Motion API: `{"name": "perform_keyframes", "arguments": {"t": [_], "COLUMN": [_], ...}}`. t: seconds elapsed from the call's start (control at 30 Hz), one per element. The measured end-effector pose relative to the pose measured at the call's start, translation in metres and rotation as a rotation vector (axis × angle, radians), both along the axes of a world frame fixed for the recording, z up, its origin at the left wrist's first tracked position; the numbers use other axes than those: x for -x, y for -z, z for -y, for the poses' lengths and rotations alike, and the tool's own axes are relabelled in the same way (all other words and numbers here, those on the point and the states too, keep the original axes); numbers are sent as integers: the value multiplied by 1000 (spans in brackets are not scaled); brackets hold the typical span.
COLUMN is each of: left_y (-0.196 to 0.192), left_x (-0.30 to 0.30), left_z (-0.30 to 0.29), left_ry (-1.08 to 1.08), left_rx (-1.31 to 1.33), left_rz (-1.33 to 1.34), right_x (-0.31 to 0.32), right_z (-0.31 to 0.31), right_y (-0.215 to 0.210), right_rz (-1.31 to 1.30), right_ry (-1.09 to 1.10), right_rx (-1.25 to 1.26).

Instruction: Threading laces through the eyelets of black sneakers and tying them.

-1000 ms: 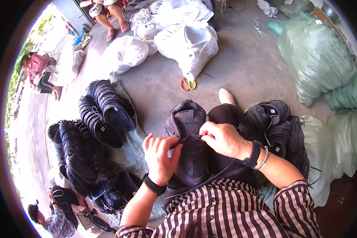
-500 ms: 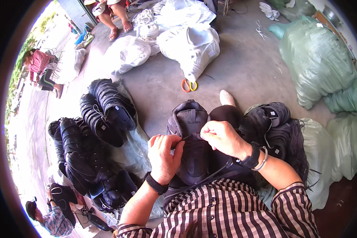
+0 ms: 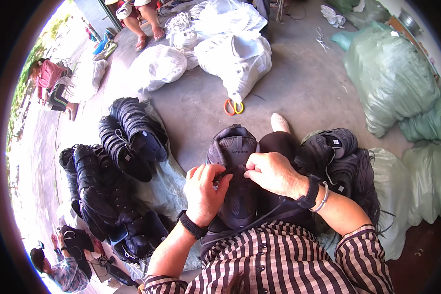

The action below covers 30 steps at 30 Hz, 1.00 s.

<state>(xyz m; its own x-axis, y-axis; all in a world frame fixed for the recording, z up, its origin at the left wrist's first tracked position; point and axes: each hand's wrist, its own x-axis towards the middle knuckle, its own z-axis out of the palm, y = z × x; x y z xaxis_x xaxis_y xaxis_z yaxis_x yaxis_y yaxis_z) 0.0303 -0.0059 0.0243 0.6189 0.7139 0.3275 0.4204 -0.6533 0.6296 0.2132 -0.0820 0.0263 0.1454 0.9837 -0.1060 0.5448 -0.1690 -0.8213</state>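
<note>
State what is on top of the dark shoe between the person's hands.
Laces lie across the dark shoe, with the left hand and right hand at them. Its tongue is visible; the upper beneath the hands is covered.

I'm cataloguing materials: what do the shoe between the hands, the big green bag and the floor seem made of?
Shoe: probably matte textile, partly mesh by its fine speckled texture. Green bag: likely thin plastic, glossy and crinkled. Floor: perhaps smooth concrete, grey and mottled.

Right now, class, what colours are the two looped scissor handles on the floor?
Orange left loop, yellow right loop; head view.
</note>
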Motion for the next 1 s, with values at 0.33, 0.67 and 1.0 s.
{"name": "perform_keyframes", "arguments": {"t": [0.33, 0.67, 1.0], "left_y": [6, 5, 8], "left_x": [-3, -6, -7], "left_z": [1, 8, 8], "left_ry": [5, -37, -23], "left_rx": [52, 156, 77], "left_rz": [64, 62, 45], "right_x": [-16, -2, 1], "right_z": [4, 13, 8], "right_y": [-2, 12, 5], "right_rz": [-922, -204, 9], "right_ry": [177, 117, 233], "right_rx": [383, -128, -170]}}
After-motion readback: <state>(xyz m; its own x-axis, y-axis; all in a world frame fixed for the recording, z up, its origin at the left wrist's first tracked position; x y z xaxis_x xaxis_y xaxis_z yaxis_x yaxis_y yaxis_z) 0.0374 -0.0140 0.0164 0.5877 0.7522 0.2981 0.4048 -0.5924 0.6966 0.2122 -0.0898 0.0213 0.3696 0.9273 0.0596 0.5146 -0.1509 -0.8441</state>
